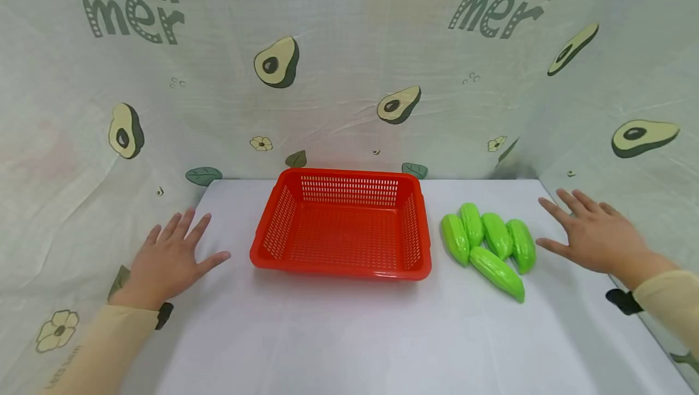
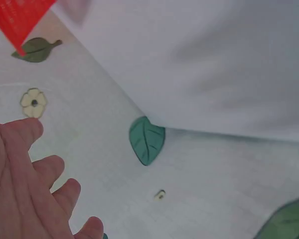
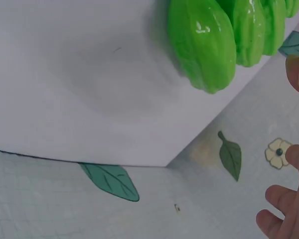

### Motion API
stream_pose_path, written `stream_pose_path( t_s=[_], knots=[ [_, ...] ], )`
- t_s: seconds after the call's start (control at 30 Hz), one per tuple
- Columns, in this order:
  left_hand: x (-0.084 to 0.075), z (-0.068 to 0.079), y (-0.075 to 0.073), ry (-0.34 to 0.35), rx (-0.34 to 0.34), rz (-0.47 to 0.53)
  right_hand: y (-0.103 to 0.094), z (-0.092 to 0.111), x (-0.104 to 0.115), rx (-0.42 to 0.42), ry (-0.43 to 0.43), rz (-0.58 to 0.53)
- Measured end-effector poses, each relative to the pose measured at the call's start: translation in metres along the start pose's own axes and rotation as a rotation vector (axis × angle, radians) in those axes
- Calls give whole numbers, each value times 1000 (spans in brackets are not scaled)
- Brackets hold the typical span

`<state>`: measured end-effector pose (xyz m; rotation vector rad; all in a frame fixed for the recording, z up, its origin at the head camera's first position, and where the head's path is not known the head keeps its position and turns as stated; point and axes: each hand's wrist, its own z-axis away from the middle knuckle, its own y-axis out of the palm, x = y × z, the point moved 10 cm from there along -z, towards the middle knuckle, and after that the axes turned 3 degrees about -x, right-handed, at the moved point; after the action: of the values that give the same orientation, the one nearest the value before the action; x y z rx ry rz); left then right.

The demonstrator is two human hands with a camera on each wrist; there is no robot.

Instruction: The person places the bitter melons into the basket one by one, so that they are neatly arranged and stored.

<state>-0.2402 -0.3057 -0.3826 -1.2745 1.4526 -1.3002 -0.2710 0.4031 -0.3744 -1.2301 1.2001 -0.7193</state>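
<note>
My left hand [image 1: 169,259] is spread in the air over the left edge of the table, left of a red plastic basket [image 1: 341,272], and holds nothing. In the left wrist view its fingers [image 2: 50,169] reach in from the lower left, and a corner of the basket shows at the top left. My right hand [image 1: 597,234], fingers also spread and holding nothing, hovers past the right side of several bright green, ridged, elongated vegetable-like pieces [image 1: 497,270]. They lie clustered right of the basket. In the right wrist view the green pieces [image 3: 204,47] are at the top.
The white table [image 1: 349,346] carries the basket near its back edge. A pale cloth [image 1: 338,134] printed with avocados, leaves and flowers hangs behind the table and along both sides. Each wrist wears a black band [image 1: 624,301].
</note>
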Motion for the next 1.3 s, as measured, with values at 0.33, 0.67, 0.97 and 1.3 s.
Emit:
stream_pose_path(
  t_s=[0.33,0.67,0.97,1.3],
  knots=[
    [-50,-12,-5,19,-11,128,-8,4,36,-103,-82,-75],
    [-88,-22,13,21,27,217,1,10,77,-38,-78,-224],
    [-96,-21,28,6,74,233,19,23,106,-20,-102,-317],
    [-101,-23,29,10,104,244,27,20,123,58,-174,-375]
  ],
)
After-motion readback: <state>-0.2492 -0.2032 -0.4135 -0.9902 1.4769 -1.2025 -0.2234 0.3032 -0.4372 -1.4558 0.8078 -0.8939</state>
